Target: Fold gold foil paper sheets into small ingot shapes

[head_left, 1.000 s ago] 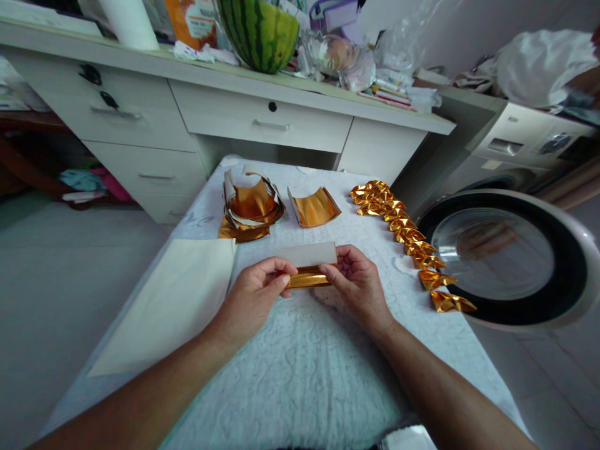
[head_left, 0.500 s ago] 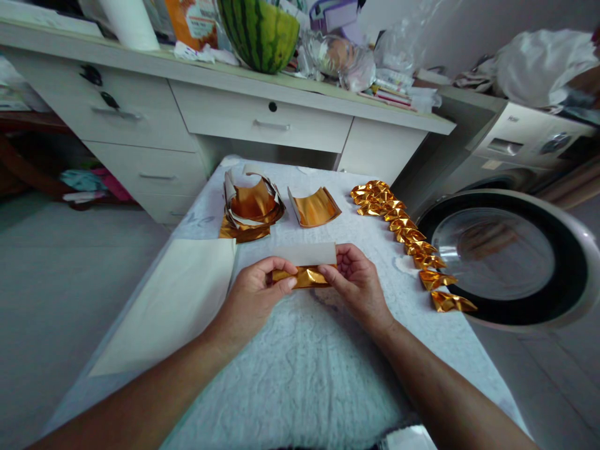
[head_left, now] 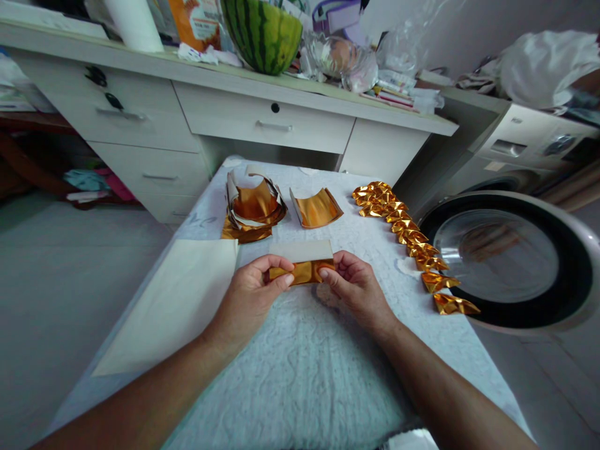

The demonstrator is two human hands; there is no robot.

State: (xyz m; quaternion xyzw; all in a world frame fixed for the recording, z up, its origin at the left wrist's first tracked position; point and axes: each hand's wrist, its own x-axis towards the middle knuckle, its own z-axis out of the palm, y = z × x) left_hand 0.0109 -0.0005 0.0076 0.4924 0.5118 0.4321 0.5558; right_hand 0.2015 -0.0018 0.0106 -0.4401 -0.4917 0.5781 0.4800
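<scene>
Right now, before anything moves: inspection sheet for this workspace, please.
Surface: quilted cloth, pale sheet at left
Job's things: part-folded gold foil paper in hand; curled foil stack, smaller curled foil pile beyond; folded foil pieces along right side
Clutter: watermelon, orange pouch, plastic bags on counter
Hands: left and right both pinch the part-folded paper
Cables: nothing seen
Surroundings: washing machine, door open; drawer keys hanging

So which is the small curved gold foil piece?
Find the pale blue cloth-covered table. Near its far edge, look between the big curled gold-and-white bundle and the row of crumpled gold foil pieces. The small piece there is bowed like a shallow trough, uncrumpled and thinner than the bundle.
</scene>
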